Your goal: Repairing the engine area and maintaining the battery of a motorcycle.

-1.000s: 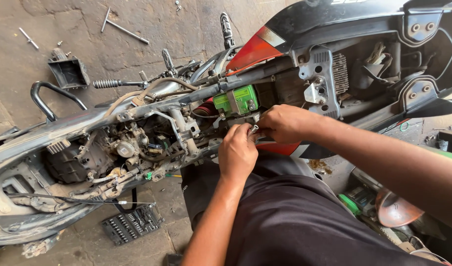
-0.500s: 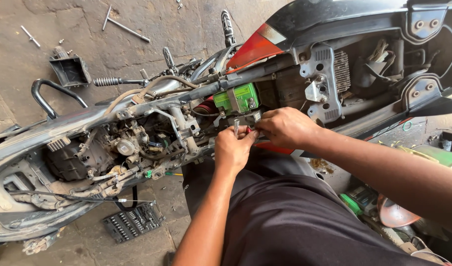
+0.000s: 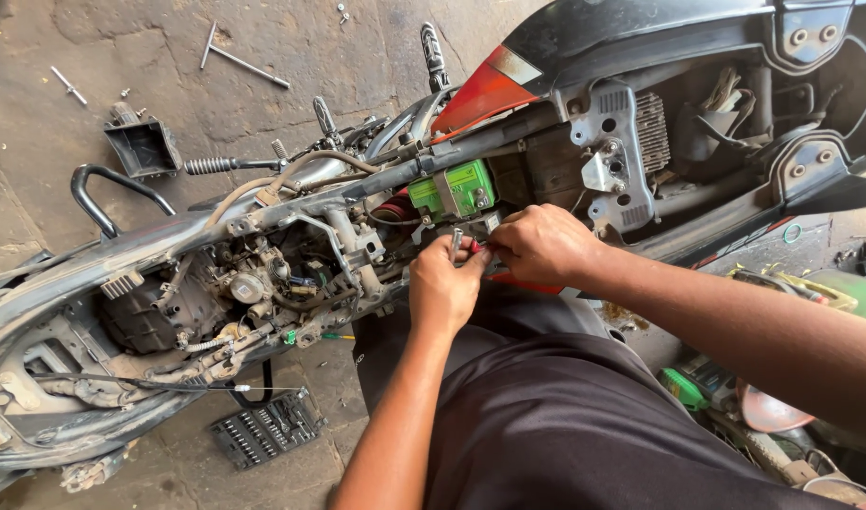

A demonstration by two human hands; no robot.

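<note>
motorcycle frame (image 3: 291, 203) | stripped, lying on cracked concrete floor (image 3: 263, 38)

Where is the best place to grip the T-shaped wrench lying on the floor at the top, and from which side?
Grip the T-wrench on its long shaft, near the middle, coming straight down from above. It lies flat on the concrete floor, apart from other parts, so fingers should close across the thin shaft from both sides. The short crossbar at its upper-left end would likely make it swing if held there.
</note>
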